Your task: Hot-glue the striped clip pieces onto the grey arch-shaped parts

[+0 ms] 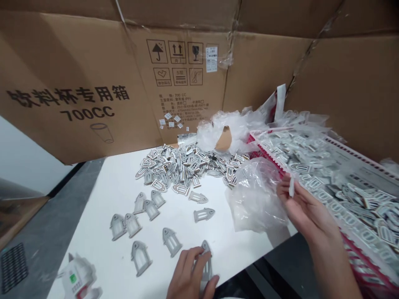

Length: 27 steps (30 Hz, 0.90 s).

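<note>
My left hand (191, 274) rests at the near edge of the white table (121, 195), fingers curled around a grey arch-shaped plastic piece (205, 259) lying there. My right hand (304, 205) is raised over the table's right edge, pinching a small white strip (291, 186) between thumb and fingers, beside a crumpled clear plastic bag (255, 193). Several grey arch-shaped pieces (140, 226) lie spread singly on the table in front of me. A heap of the same pieces (181, 164) sits further back.
Cardboard sheets (93, 74) printed 700CC wall in the back and right. A red crate (349, 182) lined with plastic and full of the pieces stands at right. A white tape-like device (77, 278) lies at the near left. Grey floor is at left.
</note>
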Each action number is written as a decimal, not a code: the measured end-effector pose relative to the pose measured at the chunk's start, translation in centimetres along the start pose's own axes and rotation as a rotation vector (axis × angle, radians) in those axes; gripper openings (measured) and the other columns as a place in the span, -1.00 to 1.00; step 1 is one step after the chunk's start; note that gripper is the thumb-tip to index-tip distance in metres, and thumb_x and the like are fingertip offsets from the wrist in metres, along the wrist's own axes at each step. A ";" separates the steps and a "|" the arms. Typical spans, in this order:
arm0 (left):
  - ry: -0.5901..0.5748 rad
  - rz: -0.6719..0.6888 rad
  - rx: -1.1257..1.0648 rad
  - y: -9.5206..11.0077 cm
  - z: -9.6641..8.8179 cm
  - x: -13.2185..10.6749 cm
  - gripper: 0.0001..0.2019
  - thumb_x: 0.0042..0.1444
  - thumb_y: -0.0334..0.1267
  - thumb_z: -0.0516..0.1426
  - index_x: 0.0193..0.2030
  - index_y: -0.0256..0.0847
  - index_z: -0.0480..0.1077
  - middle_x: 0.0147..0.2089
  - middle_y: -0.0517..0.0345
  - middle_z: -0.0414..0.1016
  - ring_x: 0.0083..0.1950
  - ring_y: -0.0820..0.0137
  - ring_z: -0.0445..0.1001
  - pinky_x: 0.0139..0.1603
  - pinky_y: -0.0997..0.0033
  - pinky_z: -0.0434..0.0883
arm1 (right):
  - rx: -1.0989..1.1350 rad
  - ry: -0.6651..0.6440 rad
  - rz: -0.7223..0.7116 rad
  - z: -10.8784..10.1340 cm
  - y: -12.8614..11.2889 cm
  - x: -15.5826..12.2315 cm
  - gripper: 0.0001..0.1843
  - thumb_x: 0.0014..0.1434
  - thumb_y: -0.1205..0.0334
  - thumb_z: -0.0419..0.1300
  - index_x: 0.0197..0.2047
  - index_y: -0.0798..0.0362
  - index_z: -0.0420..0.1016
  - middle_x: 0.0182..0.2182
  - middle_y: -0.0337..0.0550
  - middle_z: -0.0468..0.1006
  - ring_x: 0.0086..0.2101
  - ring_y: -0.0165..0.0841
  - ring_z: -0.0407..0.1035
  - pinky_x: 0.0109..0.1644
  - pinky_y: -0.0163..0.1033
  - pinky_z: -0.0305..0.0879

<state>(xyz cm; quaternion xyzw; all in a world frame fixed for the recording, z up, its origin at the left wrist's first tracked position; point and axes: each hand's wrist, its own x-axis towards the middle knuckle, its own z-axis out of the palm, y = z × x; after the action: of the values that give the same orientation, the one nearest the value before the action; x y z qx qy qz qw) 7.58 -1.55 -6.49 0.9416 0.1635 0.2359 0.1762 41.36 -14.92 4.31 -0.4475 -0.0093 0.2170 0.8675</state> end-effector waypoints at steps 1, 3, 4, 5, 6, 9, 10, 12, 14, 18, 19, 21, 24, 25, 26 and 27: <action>0.003 -0.010 -0.001 0.2 -0.1 0.1 -0.56 0.21 -0.22 0.36 0.22 -0.07 0.46 0.05 0.04 0.60 0.00 0.21 0.64 0.05 0.27 0.65 | 0.136 0.016 0.070 0.9 -0.3 -0.8 -0.69 0.19 0.44 0.32 0.01 0.05 0.55 -0.16 -0.14 0.56 -0.26 -0.44 0.48 -0.18 -0.40 0.58; 0.000 -0.040 -0.007 0.6 -0.3 0.5 -0.59 0.25 -0.22 0.34 0.22 -0.07 0.45 0.06 0.03 0.59 0.02 0.20 0.62 0.07 0.24 0.64 | 0.412 0.051 0.239 2.7 -0.2 -2.8 -0.68 0.19 0.53 0.26 -0.01 0.08 0.49 -0.22 -0.16 0.51 -0.33 -0.47 0.44 -0.29 -0.42 0.54; -0.005 -0.054 -0.012 0.8 -0.4 0.6 -0.60 0.26 -0.22 0.33 0.22 -0.08 0.45 0.07 0.02 0.58 0.04 0.19 0.62 0.08 0.24 0.63 | 0.502 0.052 0.328 3.7 0.1 -4.0 -0.68 0.17 0.56 0.26 -0.04 0.07 0.46 -0.25 -0.19 0.49 -0.34 -0.47 0.42 -0.30 -0.40 0.53; -0.013 -0.068 -0.020 1.1 -0.5 0.8 -0.61 0.28 -0.23 0.32 0.22 -0.09 0.45 0.08 0.00 0.58 0.05 0.18 0.61 0.08 0.23 0.62 | 0.544 0.039 0.415 4.6 0.7 -5.1 -0.68 0.15 0.57 0.27 -0.08 0.05 0.43 -0.26 -0.20 0.47 -0.35 -0.46 0.41 -0.31 -0.37 0.53; -0.021 -0.077 -0.030 1.3 -0.6 0.9 -0.61 0.28 -0.24 0.31 0.22 -0.10 0.45 0.08 -0.01 0.57 0.05 0.18 0.60 0.08 0.22 0.62 | 0.564 0.016 0.500 5.4 1.4 -6.3 -0.66 0.13 0.57 0.30 -0.10 0.04 0.40 -0.27 -0.23 0.45 -0.35 -0.45 0.41 -0.32 -0.35 0.52; -0.057 -0.096 -0.061 1.8 -0.9 1.2 -0.59 0.27 -0.30 0.31 0.24 -0.12 0.43 0.10 -0.04 0.55 0.04 0.17 0.57 0.08 0.18 0.60 | 0.563 -0.084 0.706 7.4 4.0 -9.6 -0.61 0.07 0.49 0.42 -0.11 0.01 0.41 -0.32 -0.30 0.39 -0.36 -0.47 0.36 -0.39 -0.41 0.42; -0.073 -0.102 -0.067 2.0 -1.0 1.2 -0.58 0.27 -0.32 0.30 0.25 -0.12 0.42 0.11 -0.04 0.55 0.05 0.16 0.57 0.09 0.16 0.59 | 0.544 -0.138 0.753 7.9 4.9 -10.6 -0.61 0.07 0.45 0.46 -0.12 0.01 0.43 -0.35 -0.32 0.37 -0.39 -0.49 0.33 -0.44 -0.45 0.35; -0.093 -0.118 -0.067 2.3 -1.0 1.0 -0.56 0.26 -0.36 0.29 0.26 -0.12 0.42 0.12 -0.04 0.55 0.06 0.15 0.56 0.12 0.11 0.58 | 0.470 -0.280 0.808 8.4 6.5 -12.2 -0.68 0.08 0.33 0.51 -0.17 0.01 0.48 -0.38 -0.34 0.33 -0.45 -0.53 0.24 -0.53 -0.49 0.19; -0.080 -0.145 -0.046 2.5 -0.8 0.8 -0.53 0.24 -0.36 0.29 0.29 -0.12 0.41 0.11 -0.04 0.54 0.05 0.13 0.54 0.12 0.07 0.57 | 0.335 -0.441 0.825 8.4 7.9 -13.0 -0.75 0.13 0.21 0.49 -0.25 0.01 0.50 -0.39 -0.33 0.31 -0.53 -0.55 0.11 -0.58 -0.46 0.04; -0.034 -0.216 0.043 2.8 -0.2 0.4 -0.56 0.27 -0.32 0.30 0.27 -0.12 0.43 0.10 -0.02 0.54 0.05 0.12 0.53 0.07 0.07 0.56 | -0.128 -0.595 0.748 7.0 10.1 -12.7 -0.75 0.26 0.06 0.42 -0.27 0.03 0.52 -0.42 -0.32 0.35 -0.58 -0.57 0.04 -0.56 -0.38 -0.07; -0.018 -0.234 0.064 2.7 0.0 0.4 -0.58 0.27 -0.32 0.30 0.25 -0.13 0.44 0.10 -0.02 0.54 0.05 0.13 0.53 0.08 0.08 0.56 | -0.250 -0.619 0.705 6.4 10.6 -12.3 -0.74 0.28 0.03 0.41 -0.24 0.03 0.53 -0.45 -0.34 0.33 -0.58 -0.56 0.05 -0.54 -0.38 -0.07; 0.030 -0.270 0.096 2.6 0.2 0.6 -0.61 0.26 -0.34 0.31 0.21 -0.14 0.46 0.10 -0.03 0.55 0.04 0.13 0.53 0.07 0.07 0.56 | -0.438 -0.691 0.638 5.3 11.5 -11.5 -0.69 0.32 -0.04 0.39 -0.20 0.03 0.54 -0.53 -0.40 0.26 -0.59 -0.56 0.03 -0.52 -0.37 -0.08; 0.078 -0.322 0.103 2.5 0.1 0.7 -0.52 0.21 -0.35 0.34 0.27 -0.13 0.44 0.14 -0.05 0.55 0.08 0.10 0.53 0.11 0.01 0.56 | -0.575 -0.778 0.631 4.1 12.6 -10.6 -0.63 0.38 -0.11 0.33 -0.17 0.05 0.52 -0.63 -0.48 0.14 -0.62 -0.55 -0.09 -0.54 -0.34 -0.17; 0.090 -0.333 0.085 2.4 -0.1 0.7 -0.48 0.21 -0.34 0.35 0.30 -0.13 0.42 0.16 -0.06 0.54 0.11 0.09 0.53 0.13 -0.01 0.56 | -0.597 -0.787 0.634 3.9 12.9 -10.5 -0.62 0.38 -0.13 0.32 -0.16 0.06 0.52 -0.65 -0.49 0.12 -0.62 -0.54 -0.12 -0.55 -0.34 -0.20; 0.107 -0.340 0.056 2.5 -0.3 0.7 -0.46 0.22 -0.33 0.34 0.33 -0.11 0.40 0.19 -0.07 0.53 0.14 0.09 0.52 0.16 -0.02 0.56 | -0.612 -0.788 0.631 3.8 13.1 -10.5 -0.60 0.39 -0.15 0.31 -0.15 0.06 0.52 -0.66 -0.51 0.10 -0.62 -0.54 -0.14 -0.55 -0.33 -0.21; 0.128 -0.340 0.020 2.6 -0.5 0.6 -0.46 0.24 -0.32 0.33 0.35 -0.10 0.39 0.20 -0.07 0.53 0.16 0.10 0.52 0.18 -0.02 0.55 | -0.622 -0.788 0.624 3.8 13.3 -10.5 -0.59 0.39 -0.16 0.31 -0.15 0.06 0.51 -0.66 -0.52 0.09 -0.62 -0.54 -0.15 -0.54 -0.33 -0.20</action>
<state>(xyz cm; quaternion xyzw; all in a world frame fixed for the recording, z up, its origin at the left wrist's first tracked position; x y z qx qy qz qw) 8.43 -3.47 -4.83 0.8852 0.3334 0.2606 0.1934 26.15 -9.27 -1.95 -0.5480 -0.2620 0.5989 0.5219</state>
